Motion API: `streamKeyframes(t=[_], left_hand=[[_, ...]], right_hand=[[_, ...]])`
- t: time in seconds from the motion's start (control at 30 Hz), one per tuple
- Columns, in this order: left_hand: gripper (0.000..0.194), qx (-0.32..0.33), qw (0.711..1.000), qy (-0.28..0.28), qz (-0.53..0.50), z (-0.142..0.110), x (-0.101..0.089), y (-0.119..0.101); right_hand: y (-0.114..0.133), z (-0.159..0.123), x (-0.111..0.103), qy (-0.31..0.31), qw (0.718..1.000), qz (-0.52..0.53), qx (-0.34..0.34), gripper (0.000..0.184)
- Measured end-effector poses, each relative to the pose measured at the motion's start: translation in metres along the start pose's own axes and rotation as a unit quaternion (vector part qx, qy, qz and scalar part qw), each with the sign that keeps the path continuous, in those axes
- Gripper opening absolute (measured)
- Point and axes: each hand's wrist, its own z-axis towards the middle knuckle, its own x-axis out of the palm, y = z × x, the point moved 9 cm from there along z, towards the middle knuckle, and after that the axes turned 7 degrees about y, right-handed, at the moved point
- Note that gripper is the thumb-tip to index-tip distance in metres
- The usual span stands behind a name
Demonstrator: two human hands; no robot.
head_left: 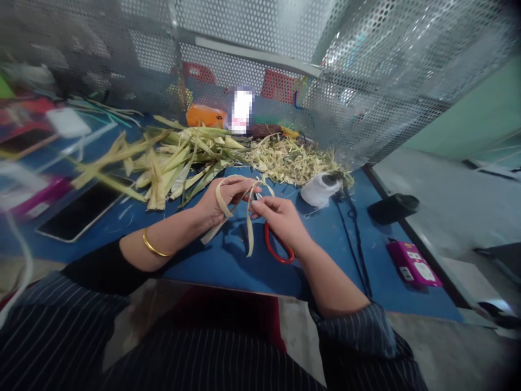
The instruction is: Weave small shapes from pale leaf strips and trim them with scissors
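Note:
My left hand (211,205), with a gold bangle at the wrist, is closed on a pale, flat strip of dried husk (249,236). The strip loops over the fingers, and one end hangs down between my hands. My right hand (283,217) is closed around a pair of scissors (281,260). Their red handle shows below the palm, while the blades, mostly hidden by the fingers, meet the strip near my left fingertips. Whether the blades are apart cannot be made out. Both hands are just above the blue tabletop (228,271).
Long dried husks (183,152) lie behind my left hand, beside a heap of shredded trimmings (288,157). A white thread spool (319,190) and black cords (354,239) are to the right. A purple pack (413,263), black cylinder (393,208) and phone (85,209) flank the work area.

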Motion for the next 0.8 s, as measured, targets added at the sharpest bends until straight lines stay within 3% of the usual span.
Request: streamKeyframes(t=[0.23, 0.5, 0.53, 0.6, 0.67, 0.73, 0.8], left_hand=[[0.023, 0.013, 1.000, -0.018, 0.016, -0.003, -0.001, 0.002], [0.030, -0.010, 0.999, -0.045, -0.012, -0.006, 0.000, 0.010], [0.029, -0.005, 0.999, -0.053, -0.014, -0.006, -0.002, 0.009], [0.027, 0.000, 0.998, -0.056, -0.010, -0.004, -0.004, 0.007], [0.025, -0.015, 0.999, -0.047, 0.001, -0.002, -0.005, 0.009], [0.023, -0.039, 0.999, -0.033, 0.010, -0.001, -0.005, 0.011], [0.021, -0.055, 0.998, -0.028, 0.016, -0.001, -0.005, 0.011]], right_hand=[[-0.001, 0.000, 0.010, 0.003, 0.997, 0.072, -0.004, 0.029], [-0.006, -0.002, 0.025, 0.017, 1.000, 0.014, 0.006, 0.024], [-0.003, -0.003, 0.018, -0.007, 1.000, -0.001, -0.010, 0.025], [0.007, -0.007, -0.011, -0.115, 0.989, -0.070, -0.058, 0.023], [0.023, -0.016, -0.042, -0.245, 0.944, -0.184, -0.125, 0.013], [0.023, -0.008, -0.051, -0.225, 0.929, -0.257, -0.142, 0.023], [0.008, 0.008, -0.050, -0.128, 0.955, -0.246, -0.110, 0.012]])
